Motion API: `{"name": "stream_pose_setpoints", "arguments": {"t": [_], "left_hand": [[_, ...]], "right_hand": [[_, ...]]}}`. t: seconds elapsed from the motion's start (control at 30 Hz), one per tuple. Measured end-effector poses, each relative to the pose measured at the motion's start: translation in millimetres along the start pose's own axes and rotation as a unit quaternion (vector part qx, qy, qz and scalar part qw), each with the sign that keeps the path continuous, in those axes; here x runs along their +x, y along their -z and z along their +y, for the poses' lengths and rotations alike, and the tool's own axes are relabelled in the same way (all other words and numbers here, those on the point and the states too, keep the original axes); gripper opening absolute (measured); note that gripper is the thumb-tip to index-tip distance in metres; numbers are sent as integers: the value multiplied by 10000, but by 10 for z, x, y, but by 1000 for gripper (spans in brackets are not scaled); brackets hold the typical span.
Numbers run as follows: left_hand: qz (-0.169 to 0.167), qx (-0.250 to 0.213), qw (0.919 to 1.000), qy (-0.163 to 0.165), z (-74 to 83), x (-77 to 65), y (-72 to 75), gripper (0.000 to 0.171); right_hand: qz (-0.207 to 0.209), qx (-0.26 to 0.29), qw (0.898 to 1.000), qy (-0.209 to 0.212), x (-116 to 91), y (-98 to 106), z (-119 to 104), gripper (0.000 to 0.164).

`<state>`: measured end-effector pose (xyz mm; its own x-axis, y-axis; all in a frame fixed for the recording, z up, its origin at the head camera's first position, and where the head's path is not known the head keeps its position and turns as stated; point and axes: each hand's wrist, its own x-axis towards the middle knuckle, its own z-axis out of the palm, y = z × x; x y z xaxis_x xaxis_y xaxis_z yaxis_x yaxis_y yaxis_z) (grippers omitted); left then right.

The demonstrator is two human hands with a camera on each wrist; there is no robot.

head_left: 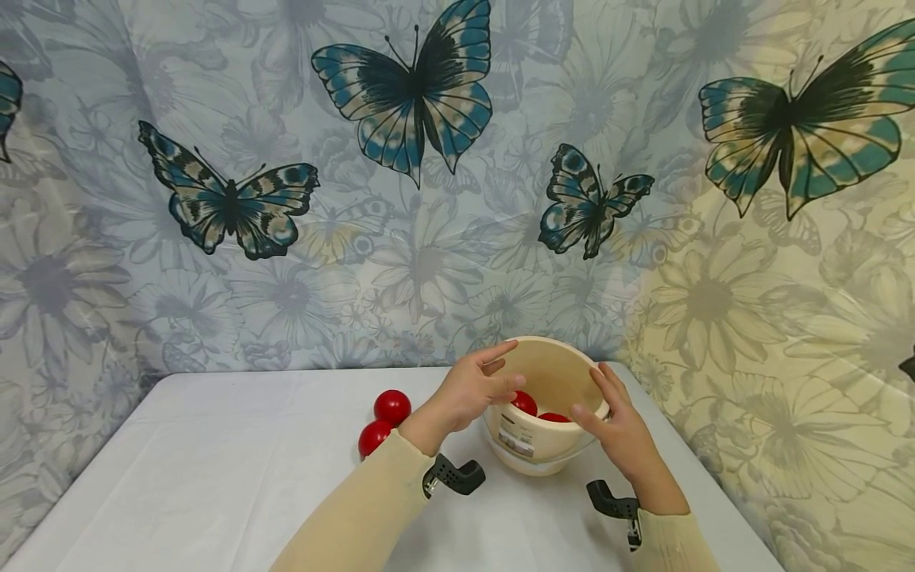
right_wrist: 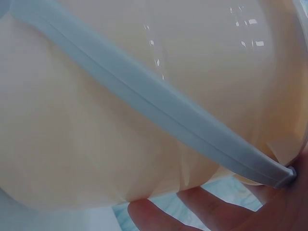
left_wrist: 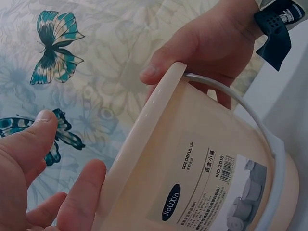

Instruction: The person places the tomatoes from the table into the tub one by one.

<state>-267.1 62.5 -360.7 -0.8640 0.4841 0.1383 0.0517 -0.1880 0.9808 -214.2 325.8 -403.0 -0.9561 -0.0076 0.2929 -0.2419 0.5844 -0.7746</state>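
Between the left hand [head_left: 468, 393] and the right hand [head_left: 622, 433], held a cream bucket [head_left: 557, 373] with its mouth upward and apparently tipped a little toward the wrists. Could not tell about contact between its base and the table [head_left: 214, 485]. Low inside, just beyond the thumbs, saw two red balls [head_left: 526, 403], both only partly visible. On the side facing the wrists, noted a printed label [left_wrist: 192, 192] and, slung beneath, a pale handle [right_wrist: 154, 98], hinged close by the right hand. Gripped the rim's right side with the right hand, with its thumb at the near edge and its fingers around the outer wall. Touched the left side, apparently more lightly, with the left hand, using spread, fairly straight fingers. For steady work, seemed best to share the load evenly between both hands, to tip slowly, given the likely rolling of the balls toward the lower side, and to leave the handle free of the fingers. Also seemed wise to firm up the left-hand hold before any lift. Left of the left hand, found two loose red balls [head_left: 392, 407] close together on the table, one partly behind the sleeve [head_left: 357, 508]. Behind the hands, wore black wrist mounts [head_left: 468, 478]. Beyond the hands, past the table's far edge, faced a butterfly-printed cloth [head_left: 429, 302].
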Motion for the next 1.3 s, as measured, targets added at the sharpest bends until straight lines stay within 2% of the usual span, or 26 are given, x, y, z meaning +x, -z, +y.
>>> {"name": "stream_pose_setpoints", "arguments": {"t": [0.23, 0.37, 0.53, 0.8, 0.97, 1.13, 1.3], "left_hand": [[21, -76, 10000, 27, -19, 11, 7, 63], [176, -493, 9986, 63, -21, -6, 19, 60], [290, -895, 9955, -131, -1, -71, 19, 56], [114, -841, 9958, -342, 68, -213, 7, 55], [50, -764, 9965, -335, 104, -303, 39, 54], [17, -720, 9969, -328, 128, -417, 108, 60], [-87, -624, 9973, -367, 157, -550, 245, 60]], "right_hand": [[-14, 11, 10000, -10, -3, -1, -8, 85], [-16, 34, 10000, -15, -4, -10, -5, 84], [-37, 18, 10000, -36, -6, -19, 7, 84], [8, 3, 10000, 37, 2, -3, 16, 84], [11, 28, 10000, 27, 0, 3, 15, 84], [1, 31, 10000, -7, 2, 0, -2, 84], [-5, 27, 10000, 14, 6, -4, -11, 84]]}}
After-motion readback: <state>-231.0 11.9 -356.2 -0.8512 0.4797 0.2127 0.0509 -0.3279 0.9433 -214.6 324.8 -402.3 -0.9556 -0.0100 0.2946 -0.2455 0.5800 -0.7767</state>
